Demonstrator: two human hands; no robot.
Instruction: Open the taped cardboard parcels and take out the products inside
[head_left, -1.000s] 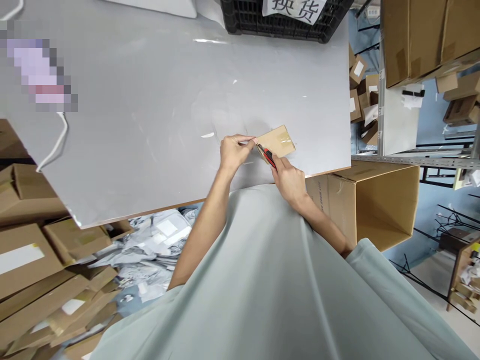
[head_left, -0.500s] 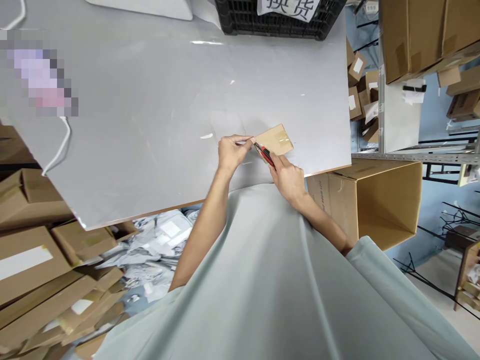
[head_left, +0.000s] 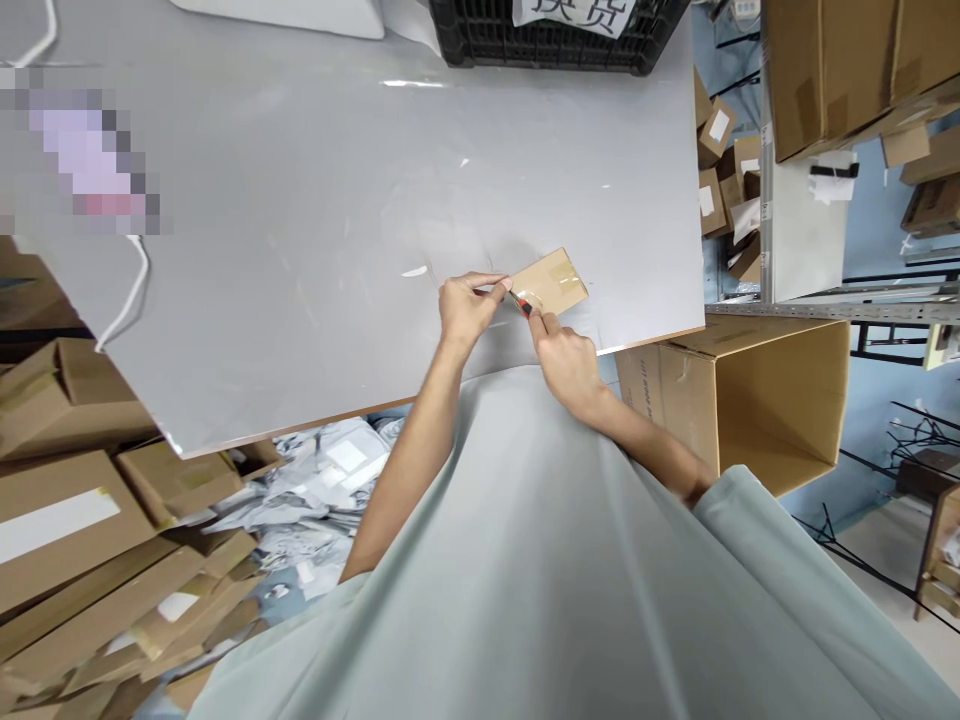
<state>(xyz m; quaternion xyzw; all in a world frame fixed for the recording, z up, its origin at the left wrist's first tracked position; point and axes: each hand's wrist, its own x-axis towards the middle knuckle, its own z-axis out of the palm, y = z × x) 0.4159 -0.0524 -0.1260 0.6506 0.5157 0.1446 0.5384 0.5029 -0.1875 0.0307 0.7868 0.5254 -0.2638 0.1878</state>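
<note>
A small tan cardboard box (head_left: 556, 284) with clear tape on its right end lies over the grey tabletop near its front edge. My left hand (head_left: 469, 305) pinches the box's left corner between thumb and fingers. In my right hand (head_left: 564, 355) is a red and black utility knife (head_left: 525, 306), largely covered by the fingers. Its tip points up and left, at the box's left end close to my left fingertips. Whether the blade is in the cardboard I cannot tell.
A black plastic crate (head_left: 555, 50) with a paper label stands at the table's far side. An open carton (head_left: 780, 400) sits beyond the right front corner. Cartons (head_left: 67, 510) and grey plastic bags (head_left: 330, 480) pile up at left below the table (head_left: 300, 250). A white cable (head_left: 131, 300) hangs at left.
My right hand has shifted slightly left and turned, with more of the knife now hidden under its fingers. My left hand and the box stay nearly in place.
</note>
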